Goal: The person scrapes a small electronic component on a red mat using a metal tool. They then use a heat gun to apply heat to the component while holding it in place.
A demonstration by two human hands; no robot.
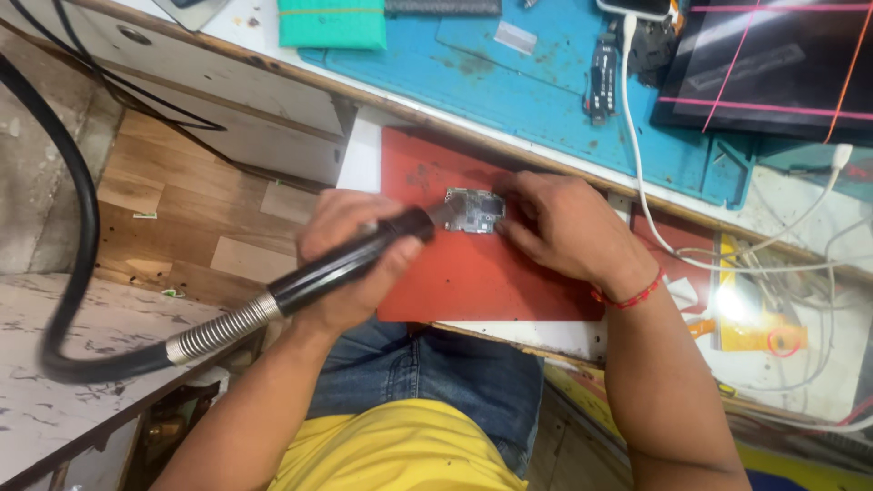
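A black hot-air handpiece (355,259) is gripped in the left hand (350,264), the fingers wrapped fully around its barrel, with its metal nozzle brought right up to the left edge of a small circuit board (475,210). The board is laid flat on a red mat (473,273) near the mat's upper middle, and is pinned there by the right hand (568,227), whose fingertips are pressed against its right side and top edge. A red thread bracelet (629,296) is worn at the right wrist. From the handpiece a ribbed metal collar and a thick black hose (77,236) are led away to the left, looping out over the wooden floor (173,218). Bare mat is left below and to the right of the board, while the mat's near edge is set close to the front lip of the bench (364,155). Behind the mat, across a wooden strip, a blue work mat (546,100) is seen, carrying a green pad (332,23) and a dark tablet screen (773,64). White cables (637,155) are trailed down the right side towards a yellow part (755,323) under a bright glare.
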